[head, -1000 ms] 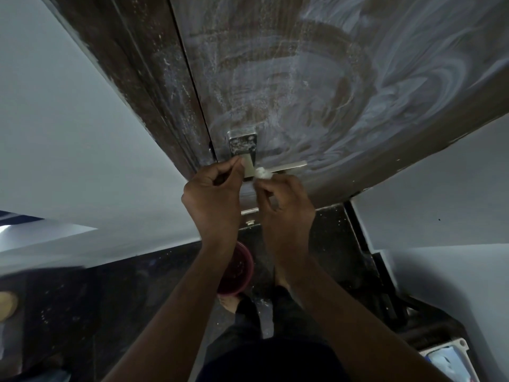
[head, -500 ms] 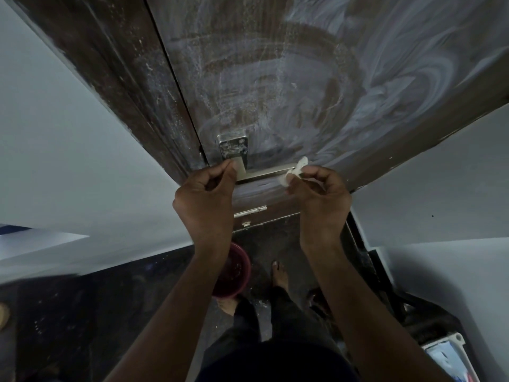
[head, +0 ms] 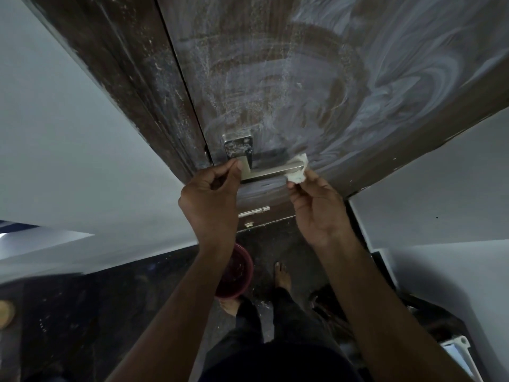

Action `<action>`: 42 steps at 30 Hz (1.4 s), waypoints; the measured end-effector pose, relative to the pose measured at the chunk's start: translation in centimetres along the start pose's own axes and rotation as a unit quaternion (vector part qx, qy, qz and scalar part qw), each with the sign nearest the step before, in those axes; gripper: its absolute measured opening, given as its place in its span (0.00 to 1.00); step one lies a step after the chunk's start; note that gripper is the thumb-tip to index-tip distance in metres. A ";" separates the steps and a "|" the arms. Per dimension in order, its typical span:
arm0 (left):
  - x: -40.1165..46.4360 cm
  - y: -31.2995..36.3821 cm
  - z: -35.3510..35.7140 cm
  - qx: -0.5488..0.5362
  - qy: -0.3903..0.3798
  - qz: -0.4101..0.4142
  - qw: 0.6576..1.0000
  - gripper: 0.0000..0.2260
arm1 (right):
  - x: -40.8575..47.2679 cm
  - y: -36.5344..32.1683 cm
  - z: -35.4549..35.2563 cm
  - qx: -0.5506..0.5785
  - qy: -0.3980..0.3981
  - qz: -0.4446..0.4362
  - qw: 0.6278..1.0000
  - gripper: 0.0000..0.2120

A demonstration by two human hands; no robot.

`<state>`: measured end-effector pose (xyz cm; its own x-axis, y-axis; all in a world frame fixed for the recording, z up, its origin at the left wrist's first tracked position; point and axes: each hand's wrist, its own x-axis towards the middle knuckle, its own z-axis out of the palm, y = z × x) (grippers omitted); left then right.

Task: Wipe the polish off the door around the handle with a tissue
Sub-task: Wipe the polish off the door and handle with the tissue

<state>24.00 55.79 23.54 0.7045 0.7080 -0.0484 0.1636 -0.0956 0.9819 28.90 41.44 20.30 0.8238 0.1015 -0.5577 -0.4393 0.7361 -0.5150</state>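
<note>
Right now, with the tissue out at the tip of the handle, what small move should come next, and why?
Probably press the tissue onto the door just above the handle and wipe. White polish swirls cover the wood there, and the right hand pinches the tissue at the lever's tip. The left hand holds the lever's other end.

my left hand (head: 210, 197) at handle (head: 268, 172) base | tissue (head: 297, 172) in my right hand (head: 316, 208), touching handle tip | bowl (head: 237, 274) on floor (head: 96, 312) below
</note>
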 end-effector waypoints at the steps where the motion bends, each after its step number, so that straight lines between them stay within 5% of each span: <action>1: 0.0 0.0 0.0 0.001 0.000 0.001 1.000 0.08 | 0.6 -0.3 -0.2 -0.005 -0.023 0.008 1.000 0.12; 9: 0.1 -0.2 -0.1 0.020 0.000 0.008 1.000 0.08 | 3.0 0.0 1.0 -0.147 -0.229 0.062 0.960 0.12; 14: 0.1 -0.1 0.1 0.021 0.006 0.009 1.000 0.08 | 3.5 -0.3 0.7 -0.133 -0.244 0.047 0.959 0.14; 22: 0.2 -0.4 -0.1 0.026 -0.001 0.008 1.000 0.08 | 4.4 -3.5 0.2 -0.259 -0.255 0.021 0.931 0.20; 26: 0.1 -0.4 -0.1 0.015 0.001 0.004 1.000 0.08 | 4.3 -5.5 -0.4 -0.300 -0.250 -0.027 0.920 0.15; 29: 0.2 -0.5 0.0 0.018 0.002 0.006 1.000 0.08 | 3.6 -6.8 1.0 -0.462 -0.252 -0.094 0.845 0.15; 33: 0.1 -0.5 0.0 0.023 0.004 0.005 1.000 0.08 | 2.1 -7.8 4.8 -0.731 -0.244 -0.186 0.610 0.14; 35: 0.1 -0.5 0.0 0.023 0.005 0.006 1.000 0.08 | 1.5 -7.5 5.3 -0.761 -0.221 -0.213 0.572 0.13; 38: 0.2 -0.6 0.0 0.020 0.004 0.008 1.000 0.08 | 0.6 -7.3 4.2 -0.757 -0.146 -0.280 0.571 0.11; 42: 0.2 -0.6 0.1 0.020 0.007 0.009 1.000 0.08 | -0.4 -7.5 2.3 -0.696 -0.083 -0.288 0.652 0.11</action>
<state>24.07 55.95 22.90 0.6984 0.7151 -0.0274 0.1777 -0.1362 0.9746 32.70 37.41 25.86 0.9725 0.2329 0.0083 0.1562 -0.6252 -0.7646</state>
